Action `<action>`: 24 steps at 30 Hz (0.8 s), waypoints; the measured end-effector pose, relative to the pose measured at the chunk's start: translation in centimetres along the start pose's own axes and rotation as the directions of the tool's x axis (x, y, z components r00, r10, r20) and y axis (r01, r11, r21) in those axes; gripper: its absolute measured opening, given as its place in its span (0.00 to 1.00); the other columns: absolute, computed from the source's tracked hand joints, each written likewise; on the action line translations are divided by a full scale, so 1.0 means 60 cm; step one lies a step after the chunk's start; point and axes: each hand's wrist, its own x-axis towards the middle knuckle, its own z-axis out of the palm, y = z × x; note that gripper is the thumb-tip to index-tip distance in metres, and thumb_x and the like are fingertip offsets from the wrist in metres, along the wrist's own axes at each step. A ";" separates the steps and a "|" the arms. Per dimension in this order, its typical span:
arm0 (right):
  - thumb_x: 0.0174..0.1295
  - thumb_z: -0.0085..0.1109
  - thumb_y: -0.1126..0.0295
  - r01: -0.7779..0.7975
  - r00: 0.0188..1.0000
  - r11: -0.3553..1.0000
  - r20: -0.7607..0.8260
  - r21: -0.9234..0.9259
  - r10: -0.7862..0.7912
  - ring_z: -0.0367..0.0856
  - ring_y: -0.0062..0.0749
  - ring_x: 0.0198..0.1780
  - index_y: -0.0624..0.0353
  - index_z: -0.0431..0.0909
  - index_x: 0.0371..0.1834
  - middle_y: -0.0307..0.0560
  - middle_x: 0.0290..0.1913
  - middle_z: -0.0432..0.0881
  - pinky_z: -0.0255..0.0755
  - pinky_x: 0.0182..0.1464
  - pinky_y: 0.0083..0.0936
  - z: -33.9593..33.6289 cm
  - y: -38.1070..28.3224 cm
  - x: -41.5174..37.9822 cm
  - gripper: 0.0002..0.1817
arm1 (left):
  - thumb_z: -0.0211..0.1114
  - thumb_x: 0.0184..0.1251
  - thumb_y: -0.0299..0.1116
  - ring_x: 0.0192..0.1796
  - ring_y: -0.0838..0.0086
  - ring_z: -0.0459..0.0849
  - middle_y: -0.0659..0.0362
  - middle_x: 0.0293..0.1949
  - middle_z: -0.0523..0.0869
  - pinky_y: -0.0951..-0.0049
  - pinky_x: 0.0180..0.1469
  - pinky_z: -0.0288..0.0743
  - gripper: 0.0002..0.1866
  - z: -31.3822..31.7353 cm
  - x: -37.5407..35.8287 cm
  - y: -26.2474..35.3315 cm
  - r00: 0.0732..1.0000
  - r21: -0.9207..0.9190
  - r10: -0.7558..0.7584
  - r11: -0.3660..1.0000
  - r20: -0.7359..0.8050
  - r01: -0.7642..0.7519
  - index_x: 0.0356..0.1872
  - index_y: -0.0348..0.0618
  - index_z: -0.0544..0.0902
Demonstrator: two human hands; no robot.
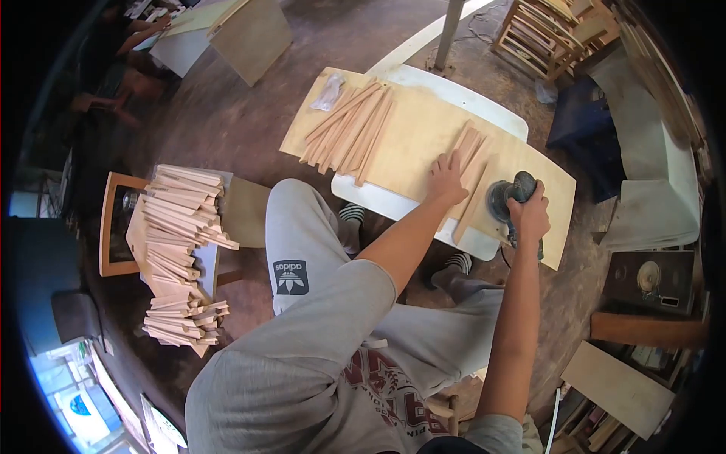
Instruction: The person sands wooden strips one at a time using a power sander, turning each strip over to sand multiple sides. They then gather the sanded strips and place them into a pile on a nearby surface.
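Note:
My right hand (pixel 532 209) is closed around a dark electric sander (pixel 501 200) with a round base. The sander stands on the right part of a plywood board (pixel 412 163), beside a single wooden strip (pixel 476 198). My left hand (pixel 448 180) lies with fingers stretched out against a small group of wooden strips (pixel 473 144) near the board's middle. Its palm hides part of them. Further left on the same board, a loose pile of wooden strips (pixel 352 129) fans out, with a clear plastic bag (pixel 328 92) at its far end.
Beside my left leg, stacks of wooden strips (pixel 181 216) cover a chair with a wooden frame (pixel 111 227). A white tabletop (pixel 454 97) shows under the board. A post (pixel 449 38) rises behind it. Another person (pixel 125 45) sits at the far left. A blue stool-like object (pixel 582 129) stands right.

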 end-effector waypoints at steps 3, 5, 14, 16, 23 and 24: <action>0.51 0.72 0.52 0.007 1.000 1.000 -0.001 -0.006 -0.007 0.88 0.61 0.53 0.41 0.62 0.79 0.56 0.59 0.81 0.82 0.52 0.54 0.003 -0.006 -0.001 0.48 | 0.77 0.59 0.54 0.82 0.41 0.60 0.37 0.85 0.47 0.52 0.79 0.64 0.66 -0.014 0.019 -0.014 0.996 -0.102 -0.058 0.993 0.069 0.065 0.87 0.47 0.38; 0.51 0.72 0.51 0.018 1.000 1.000 -0.006 -0.011 -0.018 0.88 0.61 0.53 0.41 0.62 0.79 0.56 0.59 0.81 0.82 0.53 0.54 0.009 -0.014 -0.004 0.49 | 0.74 0.60 0.57 0.80 0.45 0.66 0.37 0.84 0.53 0.52 0.77 0.67 0.61 -0.040 0.023 -0.048 0.997 -0.267 0.008 0.964 0.071 0.011 0.87 0.48 0.46; 0.51 0.72 0.46 -0.011 0.999 0.999 0.042 -0.031 0.012 0.84 0.64 0.62 0.37 0.59 0.83 0.58 0.67 0.81 0.77 0.62 0.59 0.027 -0.031 -0.001 0.53 | 0.73 0.70 0.39 0.56 0.71 0.89 0.58 0.56 0.92 0.67 0.59 0.80 0.23 -0.375 -0.347 -0.351 0.915 -0.614 0.134 0.702 -0.382 -0.360 0.64 0.46 0.87; 0.50 0.72 0.46 -0.024 0.999 0.998 0.040 -0.061 0.027 0.83 0.65 0.63 0.37 0.59 0.83 0.57 0.68 0.81 0.77 0.63 0.59 0.029 -0.017 0.007 0.53 | 0.71 0.72 0.40 0.54 0.71 0.90 0.54 0.54 0.93 0.66 0.61 0.81 0.20 -0.409 -0.449 -0.472 0.858 -0.502 -0.070 0.834 -0.509 -0.230 0.60 0.43 0.88; 0.46 0.71 0.50 -0.013 0.999 0.998 0.032 -0.064 0.015 0.84 0.61 0.64 0.40 0.62 0.81 0.59 0.65 0.83 0.76 0.64 0.56 0.045 0.031 0.042 0.53 | 0.67 0.76 0.42 0.47 0.69 0.91 0.50 0.44 0.93 0.68 0.52 0.82 0.19 -0.492 -0.793 -0.938 0.271 -0.443 -0.538 0.829 -0.798 0.341 0.56 0.37 0.89; 0.46 0.71 0.50 -0.012 0.999 0.998 0.031 -0.059 0.014 0.84 0.61 0.64 0.41 0.62 0.81 0.60 0.65 0.84 0.76 0.64 0.56 0.043 0.029 0.045 0.52 | 0.67 0.77 0.43 0.47 0.69 0.91 0.49 0.43 0.93 0.68 0.53 0.81 0.20 -0.500 -0.823 -0.977 0.260 -0.452 -0.587 0.780 -0.766 0.433 0.56 0.36 0.89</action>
